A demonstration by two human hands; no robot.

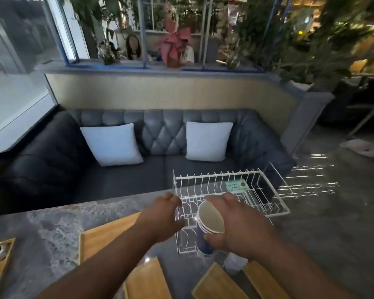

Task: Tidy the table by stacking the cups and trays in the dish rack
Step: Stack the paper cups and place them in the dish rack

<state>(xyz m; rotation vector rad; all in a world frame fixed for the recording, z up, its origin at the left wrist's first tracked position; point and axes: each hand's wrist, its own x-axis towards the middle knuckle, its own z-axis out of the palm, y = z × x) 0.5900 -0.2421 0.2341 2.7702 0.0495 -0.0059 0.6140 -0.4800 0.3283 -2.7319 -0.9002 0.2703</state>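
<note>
The right hand [235, 223] has its fingers and thumb curled round a stack of paper cups [209, 227]. The stack is white inside and blue outside. It is tipped over, so its open end points up and back at the camera. It is held over the near end of the white wire dish rack [214, 174]. The left hand [166, 212] is at the near left side of the rack with its fingers bent. Something clear shows by its fingertips, but it is too blurry to tell if the hand holds it. The rack sits on the far right part of the grey stone table [52, 223]. 4 wooden trays [108, 236] lie flat on the table, nearer than the rack. Behind the table is a dark sofa [164, 134] with 2 white pillows [112, 143].
</note>
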